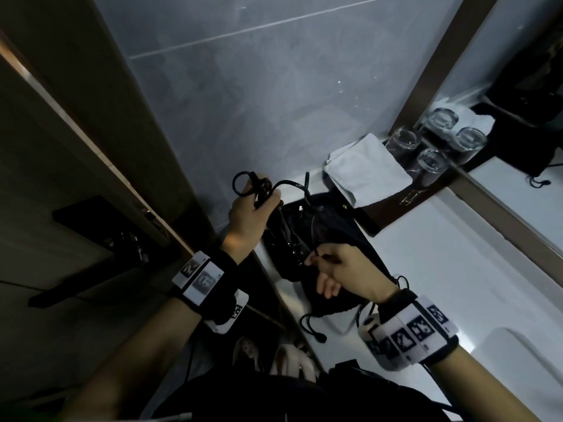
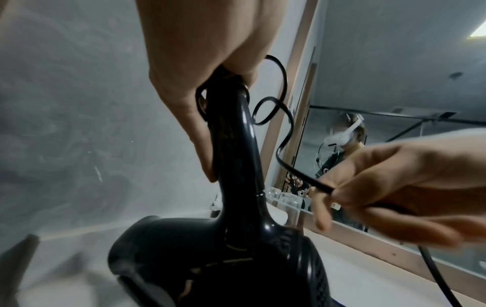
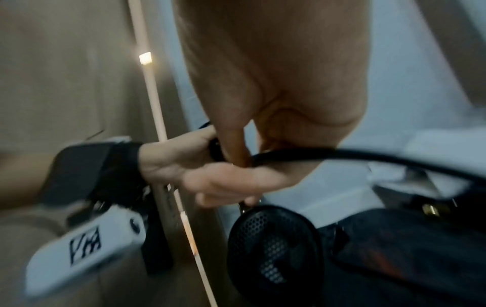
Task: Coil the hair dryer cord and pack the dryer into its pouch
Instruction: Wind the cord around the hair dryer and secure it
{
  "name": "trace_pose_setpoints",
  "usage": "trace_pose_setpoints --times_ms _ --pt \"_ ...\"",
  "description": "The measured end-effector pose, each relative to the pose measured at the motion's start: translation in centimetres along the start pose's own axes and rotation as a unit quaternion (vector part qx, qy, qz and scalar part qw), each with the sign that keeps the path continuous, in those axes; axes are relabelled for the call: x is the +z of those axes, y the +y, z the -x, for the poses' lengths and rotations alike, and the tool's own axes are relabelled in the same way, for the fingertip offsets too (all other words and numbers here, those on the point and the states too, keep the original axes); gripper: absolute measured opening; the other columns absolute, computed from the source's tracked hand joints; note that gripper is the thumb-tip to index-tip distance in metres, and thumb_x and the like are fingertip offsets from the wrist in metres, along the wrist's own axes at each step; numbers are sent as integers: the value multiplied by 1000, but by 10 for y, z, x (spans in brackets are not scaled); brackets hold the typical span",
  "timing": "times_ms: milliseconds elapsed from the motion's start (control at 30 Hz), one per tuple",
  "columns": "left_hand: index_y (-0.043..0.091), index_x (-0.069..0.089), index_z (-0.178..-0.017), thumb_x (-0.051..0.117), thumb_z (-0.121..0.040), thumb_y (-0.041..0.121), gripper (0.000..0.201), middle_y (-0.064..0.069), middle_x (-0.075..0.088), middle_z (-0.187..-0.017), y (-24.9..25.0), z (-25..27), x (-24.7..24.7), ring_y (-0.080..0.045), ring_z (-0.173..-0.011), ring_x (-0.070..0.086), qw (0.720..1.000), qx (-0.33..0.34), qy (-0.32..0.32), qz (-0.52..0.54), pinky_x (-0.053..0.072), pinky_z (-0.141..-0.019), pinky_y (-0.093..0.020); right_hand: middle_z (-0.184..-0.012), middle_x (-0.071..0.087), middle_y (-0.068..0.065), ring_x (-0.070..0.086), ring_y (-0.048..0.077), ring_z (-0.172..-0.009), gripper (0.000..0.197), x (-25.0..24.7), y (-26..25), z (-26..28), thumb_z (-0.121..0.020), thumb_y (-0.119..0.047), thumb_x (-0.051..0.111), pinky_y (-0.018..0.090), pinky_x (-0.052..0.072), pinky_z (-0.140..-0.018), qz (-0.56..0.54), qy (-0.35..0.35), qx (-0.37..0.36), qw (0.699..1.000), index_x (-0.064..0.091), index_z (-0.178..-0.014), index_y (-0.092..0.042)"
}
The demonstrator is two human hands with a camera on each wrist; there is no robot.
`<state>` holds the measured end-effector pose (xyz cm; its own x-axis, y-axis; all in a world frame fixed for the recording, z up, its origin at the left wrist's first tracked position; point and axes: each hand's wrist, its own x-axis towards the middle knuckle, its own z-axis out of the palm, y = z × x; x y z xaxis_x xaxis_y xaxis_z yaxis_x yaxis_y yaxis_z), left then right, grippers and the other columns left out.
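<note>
My left hand [image 1: 254,208] grips the handle of the black hair dryer [image 2: 236,166], barrel pointing down, with a few loops of black cord [image 1: 243,185] gathered at the handle's end. The dryer's body [image 2: 223,259] hangs over the black drawstring pouch [image 1: 344,236] lying on the white counter [image 1: 457,254]. My right hand [image 1: 332,263] pinches a stretch of the cord [image 2: 302,176] between thumb and fingers, just right of the dryer. In the right wrist view the cord [image 3: 368,157] runs across, above the dryer's mesh rear grille [image 3: 273,245].
A folded white cloth [image 1: 365,169] lies at the back of the counter beside several upturned glasses [image 1: 405,141]. A framed mirror [image 1: 518,147] runs along the right. A grey tiled wall [image 1: 274,86] stands behind, and a wooden door [image 1: 76,147] is to the left.
</note>
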<state>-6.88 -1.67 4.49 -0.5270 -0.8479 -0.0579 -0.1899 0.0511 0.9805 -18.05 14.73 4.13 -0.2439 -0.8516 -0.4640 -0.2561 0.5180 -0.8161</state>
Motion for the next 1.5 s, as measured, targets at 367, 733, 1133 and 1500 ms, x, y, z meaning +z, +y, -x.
trace_pose_setpoints --times_ms 367,733,1133,1500 --pt "32 58 -92 57 -90 11 21 3 62 -85 -3 -4 -8 -15 -85 64 996 -2 -66 54 49 -92 -47 -64 33 -3 31 6 -56 42 -36 -12 -29 -99 -16 34 22 24 -57 -420 151 -137 884 68 -75 -19" --pt "10 36 -131 70 -76 -5 66 -9 51 -107 -14 -15 -8 -20 -100 54 996 81 -27 -11 46 -95 -31 -65 53 -10 42 6 -66 22 -46 -4 -18 -84 -26 56 19 35 -66 -343 181 -204 899 59 -62 -22" --pt "5 33 -124 77 -67 -4 73 -4 63 -101 -24 2 -24 -21 -102 58 984 9 -6 178 45 -96 -35 -66 44 0 41 13 -66 13 -56 9 -17 -81 -15 49 18 37 -61 -378 234 -204 872 45 -69 -11" --pt "12 45 -121 66 -76 21 51 -10 41 -124 20 12 -34 -20 -117 42 962 222 91 -132 33 -101 -19 -67 49 -6 44 11 -66 13 -49 17 -21 -82 -16 51 17 40 -68 -386 217 -212 871 46 -71 -11"
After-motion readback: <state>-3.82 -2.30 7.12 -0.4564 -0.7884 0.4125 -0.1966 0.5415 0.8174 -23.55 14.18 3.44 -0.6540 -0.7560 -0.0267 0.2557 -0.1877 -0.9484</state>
